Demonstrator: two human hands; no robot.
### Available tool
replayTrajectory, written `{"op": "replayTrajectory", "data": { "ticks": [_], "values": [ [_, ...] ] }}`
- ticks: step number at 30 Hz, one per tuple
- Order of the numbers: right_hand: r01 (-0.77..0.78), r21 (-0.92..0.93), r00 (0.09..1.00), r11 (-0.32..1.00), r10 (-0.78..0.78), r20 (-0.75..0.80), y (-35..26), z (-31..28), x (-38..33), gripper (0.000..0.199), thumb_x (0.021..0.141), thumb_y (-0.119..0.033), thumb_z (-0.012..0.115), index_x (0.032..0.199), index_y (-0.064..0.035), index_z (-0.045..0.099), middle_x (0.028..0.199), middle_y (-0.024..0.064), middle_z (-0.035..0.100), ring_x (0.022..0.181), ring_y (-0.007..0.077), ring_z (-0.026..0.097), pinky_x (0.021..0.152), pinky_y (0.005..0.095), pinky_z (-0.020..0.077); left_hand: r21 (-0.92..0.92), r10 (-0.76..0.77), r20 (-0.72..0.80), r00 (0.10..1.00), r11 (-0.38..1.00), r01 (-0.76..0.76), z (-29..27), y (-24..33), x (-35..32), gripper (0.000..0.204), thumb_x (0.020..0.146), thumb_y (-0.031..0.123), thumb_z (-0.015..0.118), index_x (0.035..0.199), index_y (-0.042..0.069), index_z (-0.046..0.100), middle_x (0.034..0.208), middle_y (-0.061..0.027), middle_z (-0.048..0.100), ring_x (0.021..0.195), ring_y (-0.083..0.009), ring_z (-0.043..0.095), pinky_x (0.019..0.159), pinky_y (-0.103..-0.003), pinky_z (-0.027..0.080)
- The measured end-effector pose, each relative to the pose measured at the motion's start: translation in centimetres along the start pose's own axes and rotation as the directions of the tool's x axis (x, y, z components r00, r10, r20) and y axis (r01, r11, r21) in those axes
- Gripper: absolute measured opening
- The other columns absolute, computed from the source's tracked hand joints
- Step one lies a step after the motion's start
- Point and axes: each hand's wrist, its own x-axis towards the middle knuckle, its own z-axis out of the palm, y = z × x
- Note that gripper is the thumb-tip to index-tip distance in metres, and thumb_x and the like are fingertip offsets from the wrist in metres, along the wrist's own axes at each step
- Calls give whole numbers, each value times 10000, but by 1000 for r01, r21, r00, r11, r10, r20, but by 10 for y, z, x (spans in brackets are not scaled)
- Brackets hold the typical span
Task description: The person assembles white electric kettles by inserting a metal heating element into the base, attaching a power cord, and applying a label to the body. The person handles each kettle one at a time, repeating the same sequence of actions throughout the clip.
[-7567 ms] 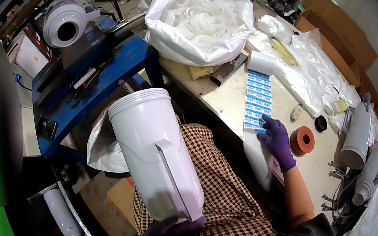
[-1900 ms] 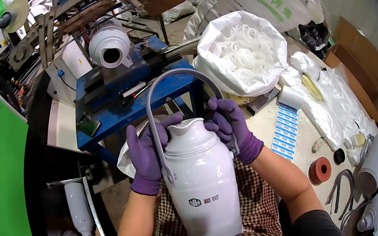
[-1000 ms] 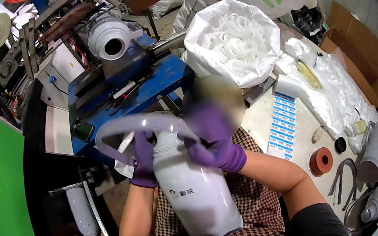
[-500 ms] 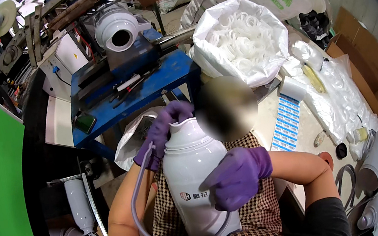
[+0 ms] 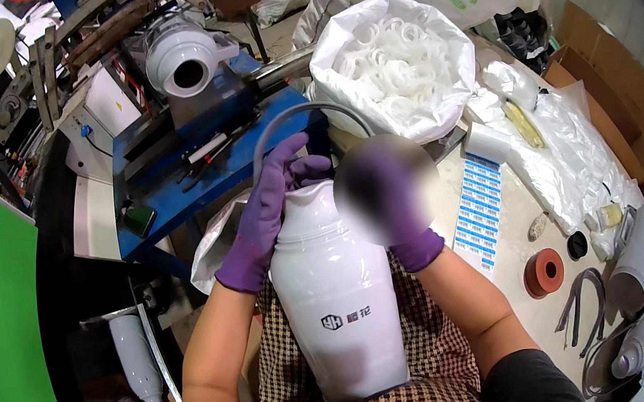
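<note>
At the centre of the frame we are steadying a tall white plastic flask body (image 5: 336, 300), which is standing upright on our checked lap. Our left hand (image 5: 262, 219), in a purple glove, is lying along the flask's shoulder, its fingers (image 5: 287, 154) stretched open up toward the neck rather than curled shut. Our right hand (image 5: 385, 195) is blurring at the other side of the neck, so we cannot tell how its fingers are set. A grey curved handle (image 5: 300, 113) is arching above the neck, between the two hands. In the upper middle a blue machine (image 5: 207, 168) is carrying a white cylinder (image 5: 182, 59). At upper right a bag of white rings (image 5: 397, 63) is sitting open on the desk (image 5: 512, 230), with a blue label sheet (image 5: 479, 206) just below it and an orange tape roll (image 5: 543, 273) lower right.
</note>
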Motion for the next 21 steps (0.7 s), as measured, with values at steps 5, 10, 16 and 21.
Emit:
{"op": "replayTrajectory", "data": {
  "ticks": [5,10,16,21],
  "values": [
    [-494,574,865,653,303,401,4,6,5,293,1037,-221,516,1127,10,673,1095,89,699,997,159,638,914,292,490,637,351,-202,914,756,-149,-23,-33,-8,497,1029,223,582,1470,26,465,1354,-136,589,1184,-207,610,1043,-335,494],
    [-613,623,789,485,338,513,2,-4,-4,363,1052,-325,489,1188,-42,673,1137,63,696,1053,178,638,970,334,480,802,556,339,759,252,-542,-4,16,-48,345,982,109,597,1316,22,622,1345,-169,629,1220,-276,622,1061,-362,479],
    [-505,784,861,360,264,434,27,-1,-22,436,1060,-357,451,1176,16,645,1153,206,717,1083,266,686,995,376,521,527,235,-141,962,840,-128,-42,-14,-47,336,1094,249,430,1293,39,601,1414,-157,573,1338,-269,516,1170,-418,369],
    [-541,814,796,-212,183,577,-2,11,-15,674,1050,-567,378,1165,41,647,1189,321,688,1011,320,716,899,390,584,-163,254,-127,959,948,-273,-34,-16,-56,368,1106,315,405,1008,29,614,1237,-162,649,1251,-253,549,1157,-420,368]
  ]
}}
